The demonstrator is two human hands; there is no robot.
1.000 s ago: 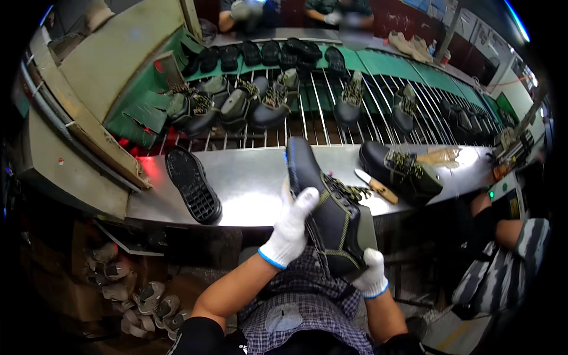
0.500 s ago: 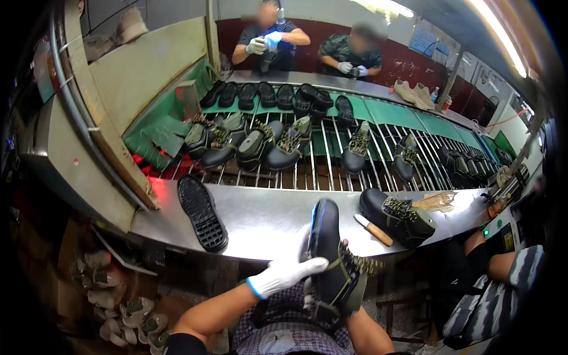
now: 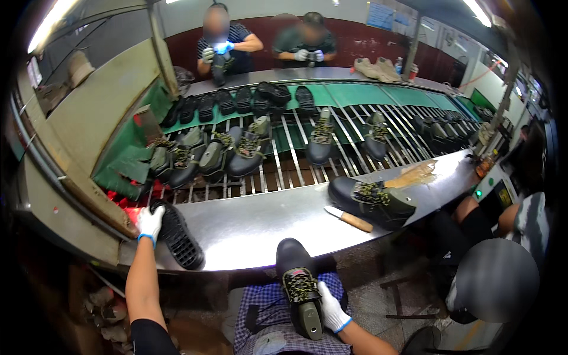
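My left hand (image 3: 149, 225), in a white glove with a blue cuff, reaches out to the left end of the metal ledge. Its fingers close on the toe-end edge of a black rubber shoe sole (image 3: 179, 239), which lies tread up. Over my lap, my right hand (image 3: 333, 306), gloved the same way, grips a black and olive work shoe (image 3: 296, 278) by its side. The shoe's toe points away from me, and its yellow-flecked laces face up. The right fingertips are hidden behind the shoe.
A wooden-handled knife (image 3: 350, 219) lies on the ledge (image 3: 248, 222) beside another work shoe (image 3: 373, 201). Beyond, a metal roller rack (image 3: 290, 163) carries several shoes, with a row of soles (image 3: 225, 102) behind. Two co-workers sit across; another person (image 3: 497, 278) is at right.
My left hand has left the shoe and moved left to the sole. The shoe has turned from side-on to laces up and come lower, now in my right hand. The view has shifted.
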